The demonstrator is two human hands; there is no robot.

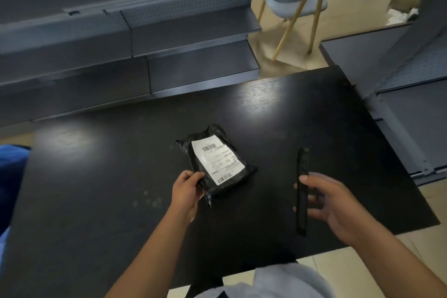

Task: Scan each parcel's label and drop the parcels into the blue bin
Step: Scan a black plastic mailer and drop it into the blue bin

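Note:
A black plastic parcel (225, 178) with a white barcode label (217, 162) facing up is at the middle of the black table (108, 189). My left hand (187, 190) grips its near left corner. My right hand (324, 203) holds a slim black handheld scanner (302, 184) edge-on, to the right of the parcel and apart from it. A blue bin (11, 176) shows only as a strip at the far left edge, beside the table.
Grey metal shelving (145, 38) runs along the far side of the table, and another grey rack (411, 109) stands to the right. A grey chair with yellow legs (295, 5) stands on the tiled floor beyond the table's far right corner.

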